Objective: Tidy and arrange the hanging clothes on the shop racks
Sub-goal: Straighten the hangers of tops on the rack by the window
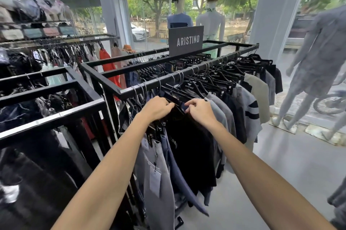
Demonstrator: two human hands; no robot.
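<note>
Head view: two bare forearms reach up from the bottom edge to the rack (129, 90). The left hand (157, 108) curls its grip over the top of a black hanger (177, 103), with its fingertips hidden behind the knuckles. The right hand (198, 112) seems to pinch the shoulder of the black garment (191, 145) on that hanger, though the contact is dark and hard to make out. The garment hangs from the front rail close to the rack's near corner. It is plain black, with pale lettering half lost in a fold at its left edge. Grey and navy pieces press against both its sides and hide its sleeves.
</note>
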